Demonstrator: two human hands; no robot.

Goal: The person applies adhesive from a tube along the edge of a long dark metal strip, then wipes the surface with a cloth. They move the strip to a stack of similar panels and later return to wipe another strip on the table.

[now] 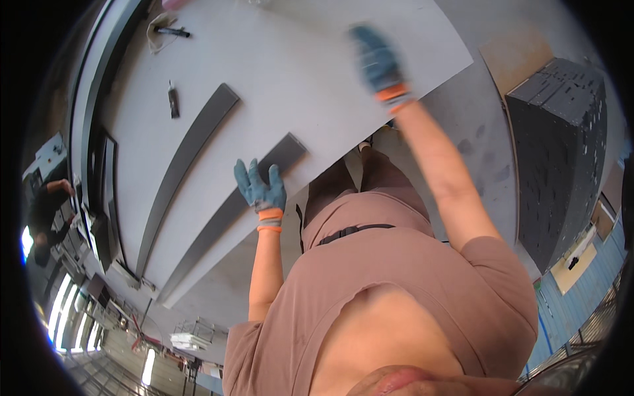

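My left hand (263,188), in a blue-grey work glove with an orange cuff, lies with fingers spread on a long dark grey strip (282,153). This strip lies flat near the front edge of the white table (317,72). Farther in, a second dark grey strip (191,142) lies apart from it. My right hand (380,59), gloved alike, is over the right part of the table. It is blurred, but its fingers look stretched out, and nothing shows in them.
A small dark tube (173,100) and a black pen-like tool (173,32) on a cloth lie on the table. Long dark profiles (99,86) run along its left side. A stack of dark grey panels (558,145) stands at right. Another person (49,204) works at far left.
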